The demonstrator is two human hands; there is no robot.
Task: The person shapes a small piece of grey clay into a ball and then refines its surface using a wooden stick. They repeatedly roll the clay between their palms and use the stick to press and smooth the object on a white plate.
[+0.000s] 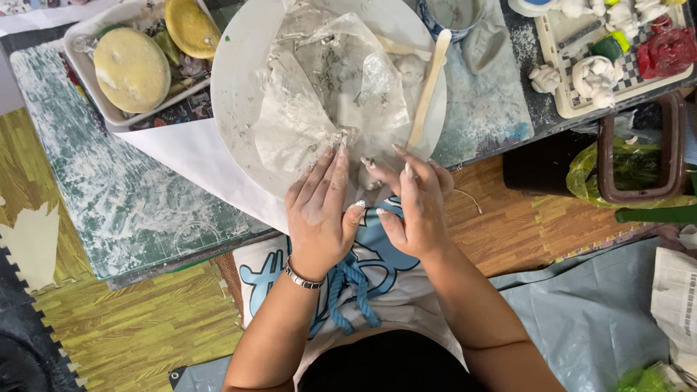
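I see two hands at the near rim of one round white plate. My left hand lies flat, fingers straight and together, their tips pressing the edge of a crumpled clear plastic sheet that lies on the plate; it grips nothing that I can see. One bracelet circles that wrist. My right hand is half curled, its fingers bent toward the left one, and a small grey clay lump shows between the two hands, at the plate's edge. I cannot tell whether the right hand truly holds the lump or only touches it.

One wooden stick lies slanted across the plate's right side, its lower end just above the right fingers. The plate rests on a dusty surface. At the upper left, one white tray carries two yellow sponges. At the upper right, a second tray bears several white clay figures and a red one. One cup stands beyond the plate.
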